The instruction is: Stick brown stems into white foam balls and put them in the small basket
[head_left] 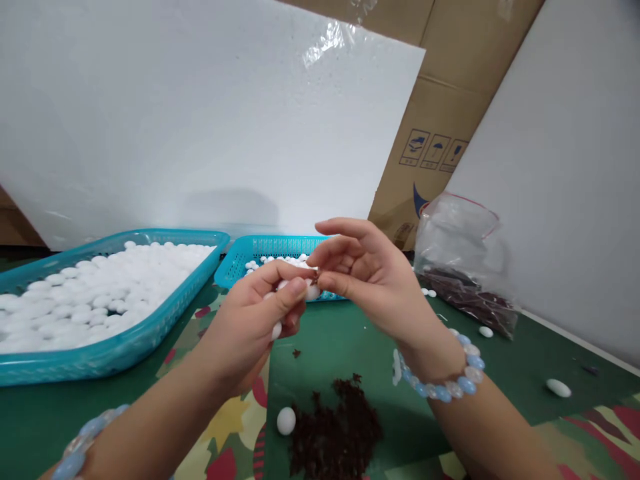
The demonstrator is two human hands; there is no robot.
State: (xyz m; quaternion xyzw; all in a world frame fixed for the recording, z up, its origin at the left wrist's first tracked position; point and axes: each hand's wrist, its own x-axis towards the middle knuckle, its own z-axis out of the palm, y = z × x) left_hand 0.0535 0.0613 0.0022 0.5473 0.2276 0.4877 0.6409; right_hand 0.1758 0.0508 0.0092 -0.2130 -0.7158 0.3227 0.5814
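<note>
My left hand point(255, 307) is closed around several small white egg-shaped pieces, one of which point(313, 291) sticks out between thumb and forefinger. At that piece's upper end, the thumb and forefinger of my right hand point(375, 277) pinch a tiny brown piece point(315, 273). The other right fingers are loosely curled. Below the hands lies a heap of small dark brown pieces point(335, 430) on the green tabletop, with a loose white egg point(286, 421) at its left edge. One stray brown bit point(297, 353) lies apart from the heap.
A large blue basket point(165, 327) full of white eggs stands at left. Behind my hands is a smaller blue basket point(233, 263) with more. A clear bag point(463, 267) of brown pieces leans against the right wall. Loose eggs point(559, 388) lie at right; a white board point(210, 120) stands behind.
</note>
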